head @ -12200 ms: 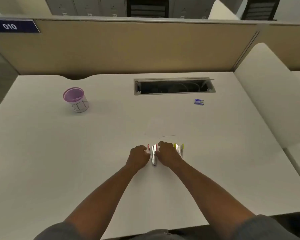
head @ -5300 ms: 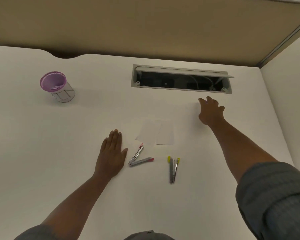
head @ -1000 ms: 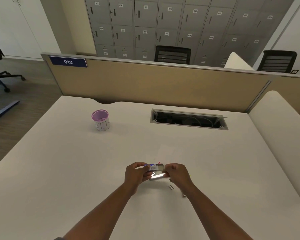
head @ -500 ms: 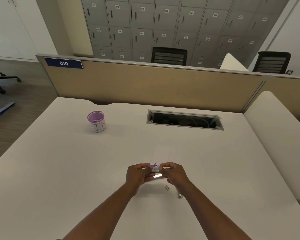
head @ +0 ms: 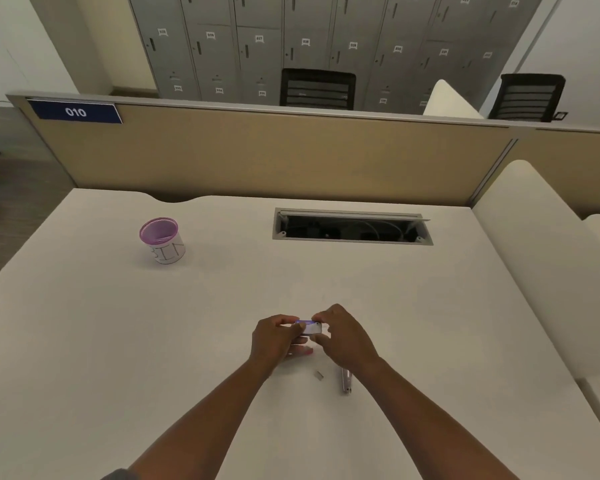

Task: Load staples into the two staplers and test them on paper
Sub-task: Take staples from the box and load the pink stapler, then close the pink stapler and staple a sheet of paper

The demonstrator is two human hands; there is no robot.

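A small blue and white staple box (head: 309, 326) is held just above the white desk (head: 118, 341) between both hands. My left hand (head: 274, 336) grips its left end and my right hand (head: 343, 336) pinches its right end. Under my left fingers a pink-tipped stapler (head: 300, 351) lies on the desk, mostly hidden. A second stapler (head: 346, 382) lies beside my right wrist, its far end covered by the hand. A short strip of staples (head: 319, 374) rests between them. The paper is too pale to make out.
A purple-rimmed cup (head: 162, 240) stands at the far left. An open cable tray (head: 350, 228) is set into the desk's far middle. A tan partition (head: 257, 154) closes the back and a white padded divider (head: 541, 258) runs along the right.
The camera has tipped down slightly. Both hands keep hold of the staple box and have drawn closer together around it.
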